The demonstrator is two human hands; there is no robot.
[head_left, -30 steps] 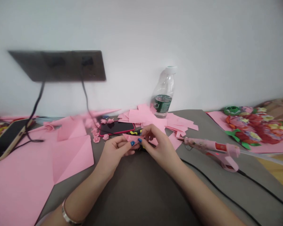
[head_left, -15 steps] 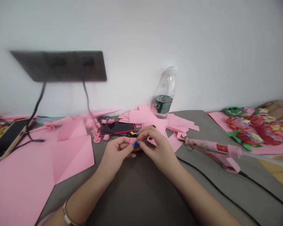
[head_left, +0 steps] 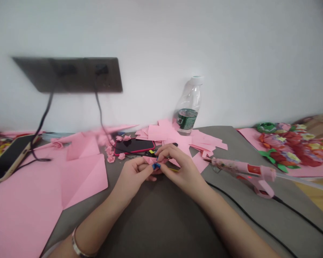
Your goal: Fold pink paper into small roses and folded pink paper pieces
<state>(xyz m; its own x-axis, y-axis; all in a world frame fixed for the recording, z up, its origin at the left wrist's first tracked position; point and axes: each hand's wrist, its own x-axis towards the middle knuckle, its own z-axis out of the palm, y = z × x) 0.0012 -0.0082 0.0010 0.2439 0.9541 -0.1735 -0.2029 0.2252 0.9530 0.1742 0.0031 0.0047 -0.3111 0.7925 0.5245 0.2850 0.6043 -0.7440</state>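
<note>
As the left hand and the right hand pinch a pink paper scrap, a phone lies just behind them

The two hands are together, the fingertips of both clamped on the scrap, which sits between them just in front of the phone and is mostly hidden by the fingers. Blue-painted fingernails show at the pinch. A thin yellow strip pokes out under the right hand, too small to say what it is. A silver bracelet circles the left wrist.

The phone, in a red case, lies with its dark screen up on a grey mat. Small pink paper roses sit just left of it, and large folded pink sheets spread further left, reaching a second phone with a gold edge. Behind the phone is a heap of cut pink paper pieces, with a clear plastic bottle standing against the wall. Well right of the phone lies a pink glue gun with a black cord, and beyond it a pink board covered with colourful paper flowers. Up and to the left of the phone, a dark socket panel sits on the wall, with two black cables hanging from it
</note>
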